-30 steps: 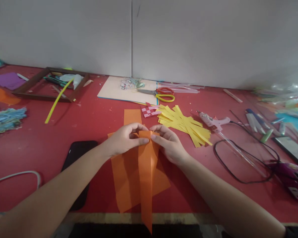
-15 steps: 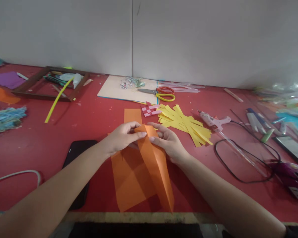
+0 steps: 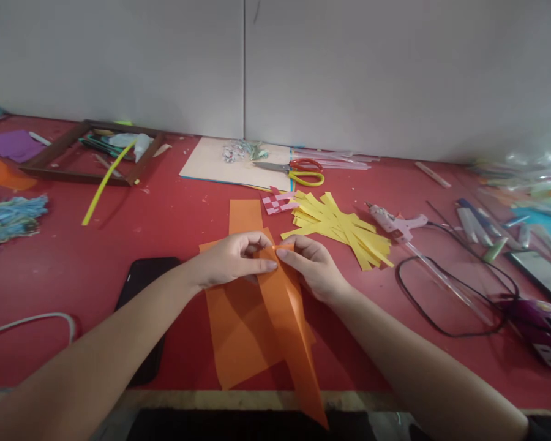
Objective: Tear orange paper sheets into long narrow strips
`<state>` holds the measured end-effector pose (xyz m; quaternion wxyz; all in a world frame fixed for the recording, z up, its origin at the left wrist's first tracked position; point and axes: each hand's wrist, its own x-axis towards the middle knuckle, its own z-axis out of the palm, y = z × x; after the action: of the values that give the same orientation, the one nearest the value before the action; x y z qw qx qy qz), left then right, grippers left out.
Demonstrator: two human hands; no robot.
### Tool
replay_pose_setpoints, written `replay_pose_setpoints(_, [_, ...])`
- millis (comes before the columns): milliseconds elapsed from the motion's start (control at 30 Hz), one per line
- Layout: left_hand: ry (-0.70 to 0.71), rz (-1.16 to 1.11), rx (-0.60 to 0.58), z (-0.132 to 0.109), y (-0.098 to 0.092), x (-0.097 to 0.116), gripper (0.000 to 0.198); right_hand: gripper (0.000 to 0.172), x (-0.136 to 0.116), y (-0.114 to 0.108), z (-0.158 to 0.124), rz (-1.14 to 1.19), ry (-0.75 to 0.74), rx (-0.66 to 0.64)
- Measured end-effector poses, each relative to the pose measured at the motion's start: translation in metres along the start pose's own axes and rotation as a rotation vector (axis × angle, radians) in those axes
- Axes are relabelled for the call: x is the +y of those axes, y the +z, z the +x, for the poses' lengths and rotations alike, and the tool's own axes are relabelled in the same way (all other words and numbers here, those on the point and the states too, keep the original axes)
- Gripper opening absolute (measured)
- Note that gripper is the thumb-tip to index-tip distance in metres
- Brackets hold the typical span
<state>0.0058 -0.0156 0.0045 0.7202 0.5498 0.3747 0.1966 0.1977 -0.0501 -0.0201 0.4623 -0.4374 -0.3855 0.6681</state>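
Observation:
Both hands pinch the top end of a creased orange paper strip (image 3: 288, 312), which slopes down past the table's front edge. My left hand (image 3: 241, 260) has its thumb on the near face and its fingers behind. My right hand (image 3: 314, 266) grips the same end close beside it, the thumb pressed near the crease. Beneath lies a larger orange paper sheet (image 3: 234, 337), flat on the red table, with a narrower orange piece (image 3: 245, 215) beyond it. My hands and the strip partly hide these papers.
Yellow paper strips (image 3: 344, 229), a pink woven paper piece (image 3: 275, 201) and scissors (image 3: 303, 170) lie beyond my hands. A glue gun (image 3: 397, 223) with a black cord is to the right. A black phone (image 3: 140, 288) lies under my left forearm; a wooden frame (image 3: 73, 174) stands farther left.
Both hands have come slightly nearer to me, still pinching the orange strip. Its lower end now reaches farther down, over the table edge, and its top looks more narrowly folded.

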Motion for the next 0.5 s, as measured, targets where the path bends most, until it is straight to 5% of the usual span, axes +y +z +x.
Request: replay_pose_setpoints(500, [-0.062, 0.074, 0.065, 0.0009, 0.0017, 0.0012, 0.031, 0.029, -0.0004, -0.0010, 0.0000, -0.137, -0.021, 0.006])
